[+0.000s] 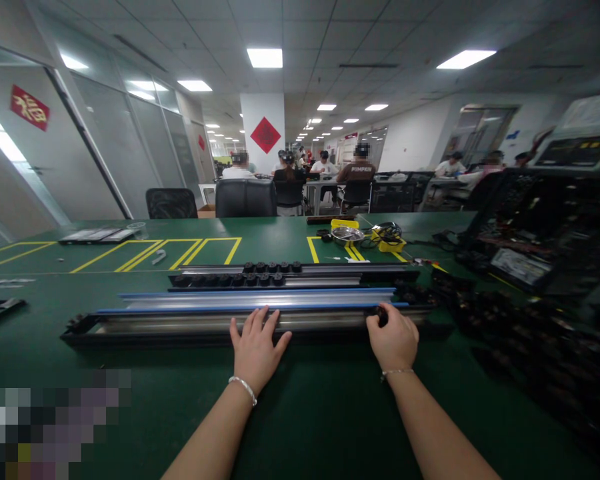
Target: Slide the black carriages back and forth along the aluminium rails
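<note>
A long black-framed metal rail (180, 325) lies crosswise on the green table in front of me. My left hand (257, 347) rests on its middle, fingers spread, fingertips touching the near rail and its blue edge. Toward the rail's right end, my right hand (394, 339) is closed in a pinch around a small black part (381, 316), mostly covered by the fingers. Just behind lies a silver rail with blue edges (180, 301). Farther back, two more dark rails carry rows of round black knob-like pieces (253, 280).
A dark heap of small black parts (530, 333) spreads over the right side. Behind it stands a large black casing (555, 227). A round metal dish (347, 234) and yellow holders (391, 240) with cables sit at the back. Chairs (245, 198) and seated people are beyond.
</note>
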`<control>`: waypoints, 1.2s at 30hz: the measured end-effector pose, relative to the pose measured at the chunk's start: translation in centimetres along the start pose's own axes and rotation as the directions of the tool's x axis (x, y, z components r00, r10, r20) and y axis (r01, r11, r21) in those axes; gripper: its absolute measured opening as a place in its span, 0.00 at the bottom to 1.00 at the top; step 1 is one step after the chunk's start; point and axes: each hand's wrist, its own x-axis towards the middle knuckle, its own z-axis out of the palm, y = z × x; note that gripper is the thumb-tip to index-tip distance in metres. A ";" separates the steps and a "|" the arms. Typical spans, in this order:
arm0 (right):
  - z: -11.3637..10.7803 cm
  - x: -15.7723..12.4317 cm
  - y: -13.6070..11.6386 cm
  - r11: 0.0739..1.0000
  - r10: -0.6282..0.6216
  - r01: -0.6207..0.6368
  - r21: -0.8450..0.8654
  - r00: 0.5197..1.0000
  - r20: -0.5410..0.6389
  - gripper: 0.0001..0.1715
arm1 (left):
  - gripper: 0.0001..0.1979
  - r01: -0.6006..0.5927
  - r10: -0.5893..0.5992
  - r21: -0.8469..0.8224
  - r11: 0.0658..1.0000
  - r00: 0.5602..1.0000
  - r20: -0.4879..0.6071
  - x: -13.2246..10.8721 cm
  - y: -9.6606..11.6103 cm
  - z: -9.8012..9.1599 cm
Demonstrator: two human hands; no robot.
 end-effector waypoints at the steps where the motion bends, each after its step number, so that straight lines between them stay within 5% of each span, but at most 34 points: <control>1: 0.0 0.0 0.1 1.000 0.002 -0.002 -0.002 1.000 0.002 0.20 | 0.22 0.000 0.000 -0.001 1.000 1.000 -0.002 0.0 0.0 0.0; 36: 0.2 1.3 2.6 0.996 0.094 -0.094 0.010 0.988 -0.125 0.20 | 0.22 0.008 -0.008 0.003 1.000 1.000 0.002 0.0 0.1 -0.1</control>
